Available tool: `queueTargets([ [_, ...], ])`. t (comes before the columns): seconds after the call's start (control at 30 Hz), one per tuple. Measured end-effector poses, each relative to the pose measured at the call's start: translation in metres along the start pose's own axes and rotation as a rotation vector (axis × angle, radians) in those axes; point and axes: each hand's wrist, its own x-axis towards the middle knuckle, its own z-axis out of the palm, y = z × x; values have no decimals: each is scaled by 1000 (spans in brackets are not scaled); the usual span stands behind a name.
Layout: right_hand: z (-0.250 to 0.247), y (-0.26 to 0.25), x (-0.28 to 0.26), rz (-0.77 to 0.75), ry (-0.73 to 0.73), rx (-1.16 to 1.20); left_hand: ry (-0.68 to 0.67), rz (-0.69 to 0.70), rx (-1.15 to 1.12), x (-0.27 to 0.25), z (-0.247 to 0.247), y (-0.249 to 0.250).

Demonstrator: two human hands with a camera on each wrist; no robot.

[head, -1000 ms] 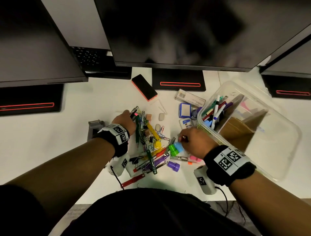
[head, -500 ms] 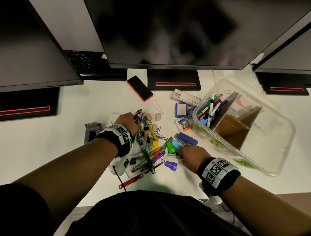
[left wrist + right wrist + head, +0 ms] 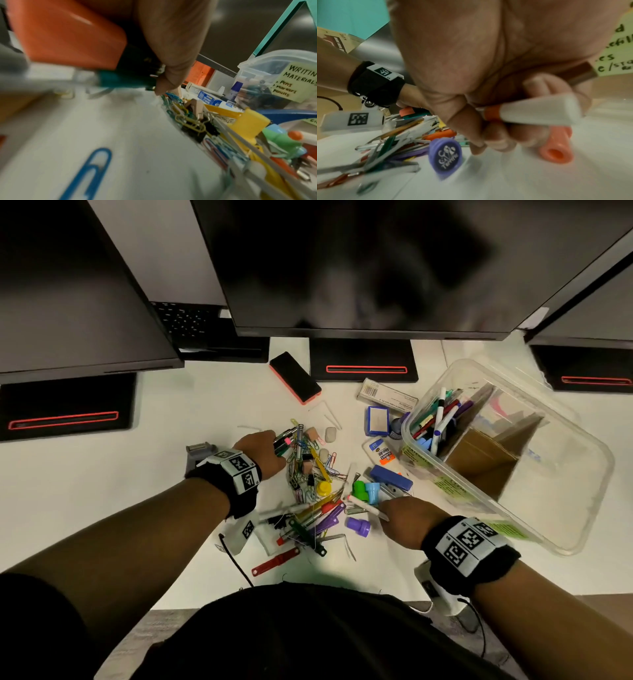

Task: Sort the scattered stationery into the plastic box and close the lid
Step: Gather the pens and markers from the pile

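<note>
A pile of pens, paper clips (image 3: 301, 470) and stamps lies mid-desk. My left hand (image 3: 270, 448) grips a bundle of pens (image 3: 284, 440) at the pile's far left; the left wrist view shows the thumb over a teal pen (image 3: 120, 81). At the pile's near right, my right hand (image 3: 388, 510) holds a white marker with an orange band (image 3: 530, 115), fingers curled round it. A brown pencil end (image 3: 580, 73) also sticks out of that fist. The clear plastic box (image 3: 579, 508) stands open on the right, with pens (image 3: 438, 419) in its far-left compartment.
Green and blue stamps (image 3: 364, 491), a purple stamp (image 3: 358, 525), a blue stapler (image 3: 390, 477) and a glue bottle (image 3: 382, 451) lie between pile and box. A black-and-red eraser (image 3: 294, 378) and a staple box (image 3: 387, 395) sit farther back. Monitors overhang the desk's far side.
My right hand drew back from the box side to the pile's near right and now holds a white marker. The left hand keeps its pen bundle in place.
</note>
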Motion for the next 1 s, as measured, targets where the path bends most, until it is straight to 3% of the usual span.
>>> queueTargets([
  [0.13, -8, -16, -1, -49, 65, 56, -52, 60, 18, -11, -12, -3],
  [0.23, -12, -31, -4, -192, 143, 127, -55, 71, 13, -20, -17, -9],
  [0.4, 5, -61, -10, -443, 14, 98, -124, 128, 59, -36, -17, -17],
  [0.47, 16, -71, -6, -476, -35, 63, -152, 186, 121, -43, -13, -20],
  [0.7, 26, -72, 10, -418, 8, 61, -269, 272, 272, -54, 11, -23],
  [1.0, 5, -57, 31, -201, 217, 157, -182, 244, 241, -51, 13, -21],
])
